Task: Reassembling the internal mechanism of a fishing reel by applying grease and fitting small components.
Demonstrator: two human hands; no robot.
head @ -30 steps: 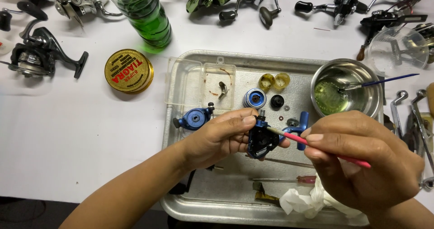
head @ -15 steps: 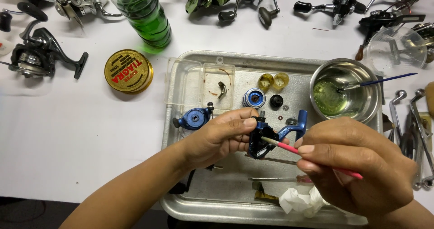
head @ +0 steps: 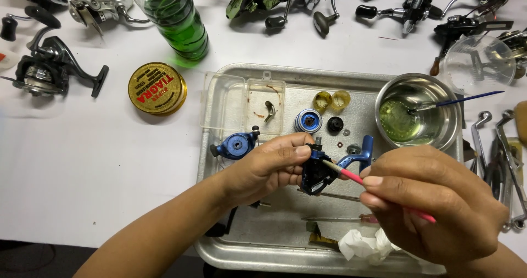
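Note:
My left hand (head: 269, 168) grips a dark blue fishing reel body (head: 314, 171) over a metal tray (head: 219, 245). My right hand (head: 439, 209) holds a thin pink-handled brush (head: 351, 176), its tip touching the top of the reel body. A blue reel part (head: 235, 145) lies on the tray just left of my left hand. A blue spool (head: 307, 121) and a small black part (head: 335, 124) sit behind the reel body.
A steel bowl (head: 439, 91) with green liquid and a blue brush (head: 461, 100) sits at the tray's right. A clear plastic box (head: 244, 107), a round yellow tin (head: 157, 88), a green bottle (head: 178, 22), several reels along the back, tools at right, white tissue (head: 368, 245).
The brush tip has shifted slightly up and left along the reel body. Both hands stay over the tray in nearly the same place.

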